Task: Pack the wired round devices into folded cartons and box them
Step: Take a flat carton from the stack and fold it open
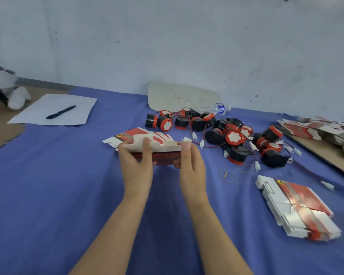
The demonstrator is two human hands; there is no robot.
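Both hands hold one red-and-white carton (159, 149) a little above the blue cloth at mid-table. My left hand (136, 165) grips its left end and my right hand (191, 165) its right end, thumbs on the white flaps on top. Just behind it lie a few flat cartons (135, 135). A heap of black-and-red round devices (226, 135) with red wires and white plugs sits to the right and behind. A stack of flat cartons (298, 209) lies at the near right.
A white paper sheet (54, 110) with a black pen (61, 112) lies at the far left. A cardboard sign (179, 96) and a plastic bottle (216, 109) are by the wall. More flat cartons (322, 132) are piled on a board at the right edge. Rubber bands (226, 176) lie near the devices.
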